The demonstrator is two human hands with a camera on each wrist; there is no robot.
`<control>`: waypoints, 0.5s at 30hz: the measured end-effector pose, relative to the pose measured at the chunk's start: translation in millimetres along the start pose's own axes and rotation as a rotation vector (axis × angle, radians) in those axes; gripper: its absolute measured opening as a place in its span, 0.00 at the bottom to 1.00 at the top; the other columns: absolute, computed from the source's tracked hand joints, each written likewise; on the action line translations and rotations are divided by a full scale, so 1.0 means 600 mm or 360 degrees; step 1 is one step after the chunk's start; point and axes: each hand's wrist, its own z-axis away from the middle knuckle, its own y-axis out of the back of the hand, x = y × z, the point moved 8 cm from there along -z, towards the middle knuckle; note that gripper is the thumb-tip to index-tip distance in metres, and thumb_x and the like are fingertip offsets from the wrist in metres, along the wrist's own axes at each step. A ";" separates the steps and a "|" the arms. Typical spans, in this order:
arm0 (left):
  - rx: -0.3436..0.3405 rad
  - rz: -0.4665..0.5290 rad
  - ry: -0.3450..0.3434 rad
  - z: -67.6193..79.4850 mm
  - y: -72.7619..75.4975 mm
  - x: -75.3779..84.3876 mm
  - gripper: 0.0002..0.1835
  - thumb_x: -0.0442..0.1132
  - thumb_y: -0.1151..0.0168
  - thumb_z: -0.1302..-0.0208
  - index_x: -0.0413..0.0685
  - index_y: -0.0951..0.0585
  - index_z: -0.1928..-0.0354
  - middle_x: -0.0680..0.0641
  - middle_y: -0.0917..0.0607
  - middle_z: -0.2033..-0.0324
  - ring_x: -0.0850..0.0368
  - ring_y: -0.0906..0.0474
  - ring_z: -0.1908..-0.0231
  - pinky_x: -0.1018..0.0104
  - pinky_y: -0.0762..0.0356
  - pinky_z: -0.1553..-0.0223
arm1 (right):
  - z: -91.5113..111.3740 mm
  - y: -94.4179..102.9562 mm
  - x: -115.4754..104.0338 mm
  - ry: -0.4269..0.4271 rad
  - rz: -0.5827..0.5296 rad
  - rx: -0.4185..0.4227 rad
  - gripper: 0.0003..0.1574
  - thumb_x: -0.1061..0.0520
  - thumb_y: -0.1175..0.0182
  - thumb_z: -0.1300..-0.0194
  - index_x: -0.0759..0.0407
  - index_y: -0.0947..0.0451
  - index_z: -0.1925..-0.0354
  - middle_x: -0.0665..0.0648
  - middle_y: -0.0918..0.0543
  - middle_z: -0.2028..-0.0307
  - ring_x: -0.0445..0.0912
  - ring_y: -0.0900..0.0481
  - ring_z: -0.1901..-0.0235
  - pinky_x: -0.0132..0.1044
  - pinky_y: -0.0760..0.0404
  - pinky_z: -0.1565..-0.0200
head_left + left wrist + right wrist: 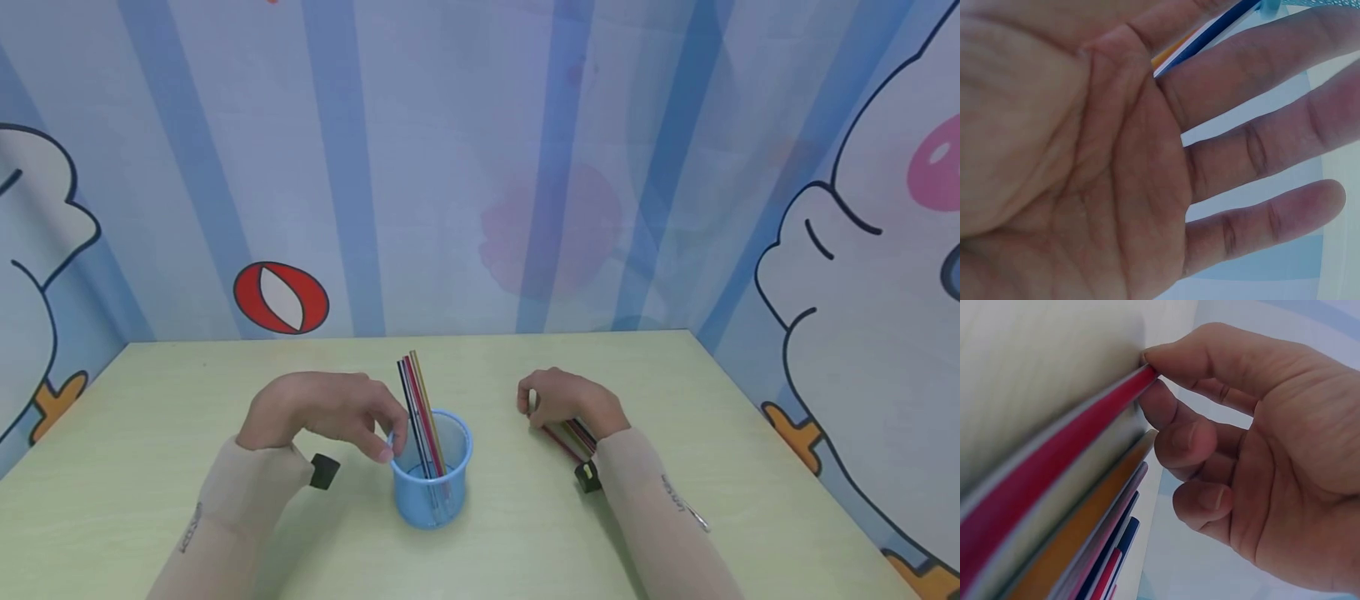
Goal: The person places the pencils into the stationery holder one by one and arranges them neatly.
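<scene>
A light blue translucent cup (pixel 429 507) stands upright on the table, with several thin coloured sticks (pixel 422 404) leaning in it. My left hand (pixel 337 407) is at the cup's left rim, thumb and index finger pinching it; the other fingers (pixel 1260 219) stretch out straight in the left wrist view. To the right of the cup, my right hand (pixel 564 397) pinches one end of a thin red stick (pixel 1079 434) between thumb and fingertips. Beside that stick lie more sticks (pixel 1079 528), orange, pink, dark blue and red, partly hidden by the right forearm in the head view.
The pale wooden table (pixel 495 533) ends at a blue striped backdrop (pixel 450 167) with cartoon figures. A thin silvery tip (pixel 699 520) shows beside the right sleeve. Black wrist cameras (pixel 325 472) hang under both wrists.
</scene>
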 end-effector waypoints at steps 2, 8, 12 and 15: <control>-0.0001 0.0005 0.0007 0.000 0.000 -0.001 0.03 0.38 0.30 0.37 0.56 0.16 0.65 0.58 0.17 0.64 0.61 0.21 0.59 0.63 0.24 0.55 | 0.000 0.001 0.000 0.0003 -0.0009 -0.0008 0.09 0.64 0.34 0.38 0.52 0.22 0.62 0.53 0.22 0.68 0.44 0.31 0.74 0.37 0.31 0.69; -0.0007 0.0031 0.0011 -0.002 0.000 -0.002 0.03 0.38 0.30 0.37 0.55 0.16 0.65 0.57 0.17 0.64 0.60 0.21 0.59 0.63 0.24 0.56 | -0.001 0.004 -0.002 0.0034 -0.0022 -0.0017 0.08 0.62 0.33 0.37 0.50 0.20 0.62 0.51 0.20 0.65 0.44 0.28 0.72 0.37 0.29 0.68; -0.0009 0.0028 0.0020 -0.002 0.000 -0.003 0.03 0.38 0.30 0.37 0.55 0.16 0.65 0.57 0.17 0.64 0.60 0.21 0.59 0.63 0.24 0.56 | 0.000 0.010 -0.005 0.0078 -0.0018 -0.0012 0.07 0.61 0.34 0.36 0.49 0.18 0.61 0.49 0.19 0.62 0.44 0.24 0.69 0.38 0.25 0.66; -0.0011 0.0026 0.0038 -0.003 -0.001 -0.004 0.03 0.38 0.30 0.37 0.55 0.16 0.64 0.58 0.17 0.64 0.60 0.21 0.58 0.63 0.24 0.56 | 0.003 0.018 -0.010 0.0123 -0.0033 -0.0007 0.08 0.62 0.36 0.36 0.50 0.18 0.60 0.49 0.18 0.62 0.43 0.23 0.69 0.38 0.24 0.65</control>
